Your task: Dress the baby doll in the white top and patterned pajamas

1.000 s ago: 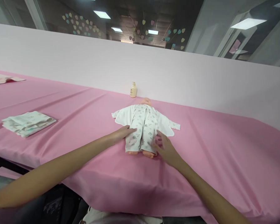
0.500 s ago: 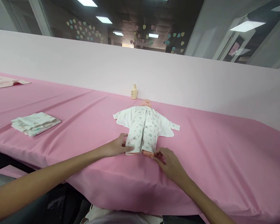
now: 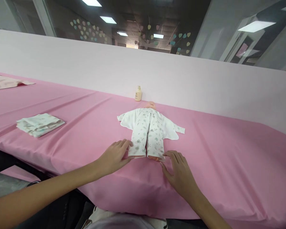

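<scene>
A baby doll (image 3: 151, 105) lies on its back, head toward the wall, in a white top (image 3: 131, 118) with its sleeves spread. White baby trousers (image 3: 143, 136) with a small print cover its legs, and a little of a foot shows at the right cuff. My left hand (image 3: 116, 156) rests against the outer edge of the left trouser leg, fingers and thumb apart, the thumb by the cuff. At the other leg, my right hand (image 3: 178, 170) has the outer corner of the cuff between thumb and forefinger.
A cream pump bottle (image 3: 138, 94) stands against the white wall (image 3: 85, 66) behind the doll's head. Folded printed cloth (image 3: 40, 124) lies to the left, with a pale pink cloth (image 3: 7, 82) farther off. Pink sheeting (image 3: 219, 165) covers the table, creased and hanging over the front edge.
The right trouser cuff has come down over more of the foot, and both legs lie straighter. My left fingers have spread, and the thumb has moved off the cloth to the cuff edge.
</scene>
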A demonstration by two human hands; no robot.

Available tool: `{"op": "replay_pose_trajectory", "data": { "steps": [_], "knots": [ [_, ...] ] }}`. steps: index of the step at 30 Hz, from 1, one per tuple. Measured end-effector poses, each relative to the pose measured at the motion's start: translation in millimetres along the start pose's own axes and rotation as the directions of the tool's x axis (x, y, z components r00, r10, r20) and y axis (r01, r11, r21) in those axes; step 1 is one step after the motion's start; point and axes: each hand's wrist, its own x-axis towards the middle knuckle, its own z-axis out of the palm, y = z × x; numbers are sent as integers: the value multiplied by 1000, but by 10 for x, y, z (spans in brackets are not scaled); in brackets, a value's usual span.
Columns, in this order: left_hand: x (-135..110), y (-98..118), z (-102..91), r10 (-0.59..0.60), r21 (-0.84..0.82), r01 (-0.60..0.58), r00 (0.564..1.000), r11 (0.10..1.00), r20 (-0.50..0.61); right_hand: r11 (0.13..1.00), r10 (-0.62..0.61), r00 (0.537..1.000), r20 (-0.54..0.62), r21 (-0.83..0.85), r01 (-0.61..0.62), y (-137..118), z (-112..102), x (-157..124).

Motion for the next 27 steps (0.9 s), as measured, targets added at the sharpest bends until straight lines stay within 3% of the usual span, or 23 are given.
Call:
{"op": "replay_pose_trajectory", "data": {
  "steps": [3, 8, 14, 18, 21, 24, 27],
  "knots": [
    [49, 5, 68, 66, 123, -68, 997, 990, 27, 1000, -22, 999, 36, 10, 21, -92, 51, 30],
    [-1, 26, 64, 138, 165, -146, 989, 976, 57, 995, 26, 995, 96, 91, -35, -103, 55, 47],
    [2, -127, -74, 153, 22, -155, 986, 988, 66, 994, 92, 996, 12, 53, -93, 336, -96, 133],
    [403, -464, -116, 159, 55, -158, 987, 986, -16, 991, 124, 987, 103, 44, -129, 768, -58, 469],
    [859, -712, -40, 181, 104, -174, 982, 979, -63, 993, 35, 979, 200, 105, -57, 995, 104, 788],
    [1216, -873, 93, 170, 75, -169, 985, 983, -10, 980, -8, 964, 265, 196, -46, 1129, 305, 1000],
    [1356, -966, 218, 126, 53, -127, 992, 991, 25, 963, 36, 963, 267, 249, -105, 1199, 449, 1049]
  ]
}}
